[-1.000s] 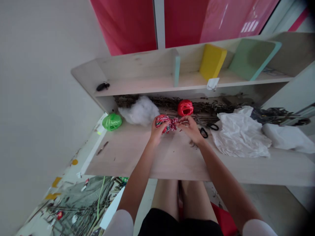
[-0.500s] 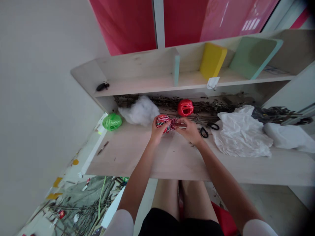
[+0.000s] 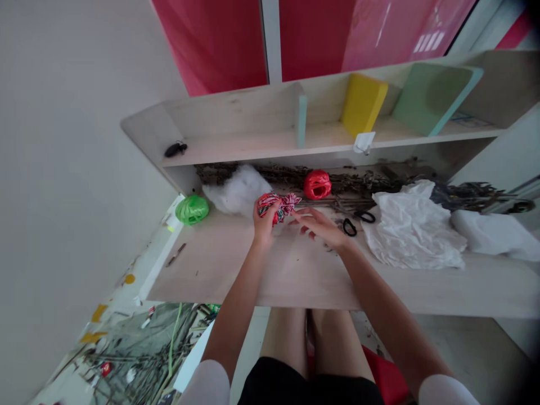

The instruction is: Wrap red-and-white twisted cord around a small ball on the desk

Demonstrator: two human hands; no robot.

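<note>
The left hand (image 3: 265,222) clenches a knotted bundle of red-and-white twisted raffia (image 3: 273,206) over the tabletop (image 3: 295,275), its tufted end pointing toward the open right hand (image 3: 318,225), which holds nothing. The bundle looks light and soft, best gripped around its thick body. A red raffia ball (image 3: 317,184) sits beyond the right hand.

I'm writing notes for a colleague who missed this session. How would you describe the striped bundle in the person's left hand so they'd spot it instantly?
On the pale wooden desk below the shelves, find the person's left hand. It grips a small knotted bundle of red-and-white twisted cord, unlike the solid red ball of twine behind it and the solid green ball farther left, which both sit on the desk.
</note>
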